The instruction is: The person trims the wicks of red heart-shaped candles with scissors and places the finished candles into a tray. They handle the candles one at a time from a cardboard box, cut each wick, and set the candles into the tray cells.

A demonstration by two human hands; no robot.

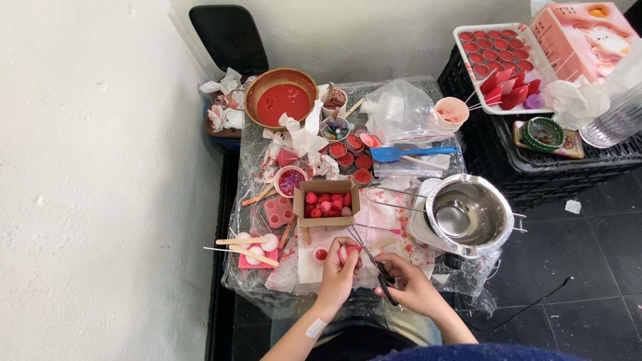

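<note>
At the near edge of the desk (pixel 428 87), the left hand (pixel 336 273) has its grip closed around a small pink and red candle (pixel 348 252), holding it up just above the paper sheet. The right hand (pixel 406 284) grips the handles of a pair of scissors (pixel 374 262), fingers closed through them, with the blades angled up and left so the tips come right to the candle's top. The blade tips sit very near the left fingertips, so a slip of the scissors could nick a finger, or bite into the soft wax instead of whatever small part is being trimmed; whether the blades stand open or shut is too small to tell. A squeeze that is too firm could also dent the candle.

Just left of the left hand lies a small red-filled cup (pixel 322 254), close enough to be knocked by the wrist. Farther left, wooden sticks (pixel 242 246) rest across round moulds on a pink mat. To the right, a steel pot (pixel 470 214) stands near the right forearm, and an elbow swung outward could catch it.

Beyond the hands, an open cardboard box (pixel 326 202) holds more red and pink pieces, directly in the way of any forward reach. Past it stand small red cups (pixel 352 155) and a blue spatula (pixel 411 152). At the far left sits a wide bowl of red wax (pixel 280 97), with crumpled tissues around it. Off the desk to the far right, a tray of red cups (pixel 498 60) rests on a black crate.
</note>
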